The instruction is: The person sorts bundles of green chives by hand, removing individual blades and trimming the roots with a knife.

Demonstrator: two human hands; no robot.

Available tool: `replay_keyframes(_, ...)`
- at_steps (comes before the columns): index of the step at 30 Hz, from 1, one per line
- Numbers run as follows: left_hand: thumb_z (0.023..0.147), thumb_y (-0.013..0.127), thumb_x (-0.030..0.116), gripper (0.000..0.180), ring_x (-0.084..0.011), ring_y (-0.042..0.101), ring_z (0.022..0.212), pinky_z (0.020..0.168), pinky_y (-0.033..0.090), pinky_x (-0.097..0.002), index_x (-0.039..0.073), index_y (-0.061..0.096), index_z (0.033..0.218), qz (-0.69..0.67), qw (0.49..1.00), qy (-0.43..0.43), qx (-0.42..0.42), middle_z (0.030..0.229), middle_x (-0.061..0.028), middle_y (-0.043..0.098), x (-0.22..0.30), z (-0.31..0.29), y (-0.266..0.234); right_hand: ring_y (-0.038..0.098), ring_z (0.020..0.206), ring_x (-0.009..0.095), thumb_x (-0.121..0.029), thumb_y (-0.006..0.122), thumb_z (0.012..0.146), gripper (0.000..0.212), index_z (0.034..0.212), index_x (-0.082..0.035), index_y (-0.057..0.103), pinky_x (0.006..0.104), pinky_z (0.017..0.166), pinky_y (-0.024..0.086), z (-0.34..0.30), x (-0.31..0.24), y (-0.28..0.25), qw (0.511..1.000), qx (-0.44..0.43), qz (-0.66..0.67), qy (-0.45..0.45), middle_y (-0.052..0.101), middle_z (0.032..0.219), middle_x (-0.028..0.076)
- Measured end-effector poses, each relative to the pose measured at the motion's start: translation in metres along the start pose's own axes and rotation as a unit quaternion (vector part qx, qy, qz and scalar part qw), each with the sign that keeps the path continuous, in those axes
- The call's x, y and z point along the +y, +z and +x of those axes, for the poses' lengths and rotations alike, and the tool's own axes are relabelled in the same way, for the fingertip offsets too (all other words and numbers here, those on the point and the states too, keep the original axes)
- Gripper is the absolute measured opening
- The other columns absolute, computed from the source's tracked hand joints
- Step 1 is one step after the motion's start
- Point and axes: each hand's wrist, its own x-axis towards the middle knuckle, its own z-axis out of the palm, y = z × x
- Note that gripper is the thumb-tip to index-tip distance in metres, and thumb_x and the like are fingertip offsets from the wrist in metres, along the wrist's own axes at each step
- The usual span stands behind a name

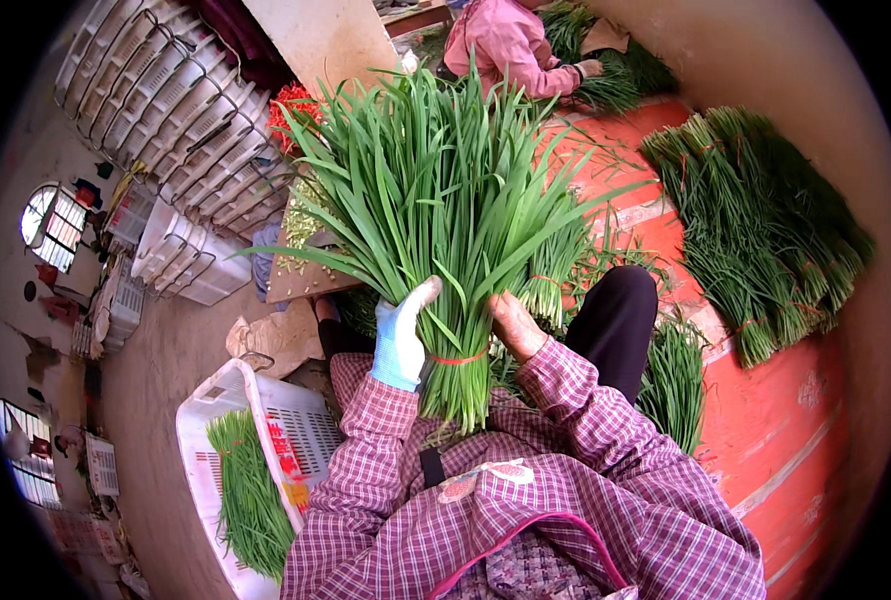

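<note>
A large bundle of garlic chives point(430, 190) stands upright in front of my body, leaves fanned out at the top and pale stalks at the bottom. A red rubber band point(460, 358) circles its lower part. My left hand point(400, 338), in a white and blue glove, is closed round the bundle's left side, thumb upward. On the other side my bare right hand point(517, 325) grips the bundle just above the band, its fingertips partly hidden by leaves. Just beyond my right hand lies a smaller banded bunch of chives point(543, 290).
At lower left, a white plastic crate point(233, 400) holds chives point(250, 490). Crates point(190, 110) are stacked at upper left, near red rubber bands point(293, 108). Banded bundles point(765, 230) lie on the red sheet point(765, 420) at right. A person in pink point(500, 45) handles chives at the back.
</note>
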Motion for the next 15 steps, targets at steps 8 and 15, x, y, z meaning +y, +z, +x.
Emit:
replay_keyframes(8, 0.085, 0.065, 0.006, 0.039, -0.0195, 0.063, 0.102, 0.092, 0.050, -0.0323, -0.002, 0.056, 0.122, 0.007, 0.998, -0.044, -0.038, 0.116, -0.0092, 0.063, -0.007, 0.009, 0.021, 0.061, 0.100, 0.018, -0.033, 0.070, 0.085, 0.053, 0.123, 0.000, 0.055, 0.0336, 0.090, 0.049, 0.010, -0.052, 0.010, 0.976, 0.205, 0.073, -0.020, 0.064, 0.111, 0.009)
replay_keyframes(15, 0.085, 0.067, 0.007, 0.037, -0.0176, 0.062, 0.100, 0.090, 0.050, -0.0298, -0.001, 0.058, 0.120, 0.036, 0.996, -0.057, -0.066, 0.114, -0.0074, 0.063, -0.031, 0.045, 0.047, 0.058, 0.108, 0.022, -0.049, 0.061, 0.090, 0.070, 0.132, 0.004, 0.046, 0.0355, 0.095, 0.046, 0.009, -0.055, -0.044, 0.986, 0.158, -0.024, 0.048, 0.059, 0.123, 0.015)
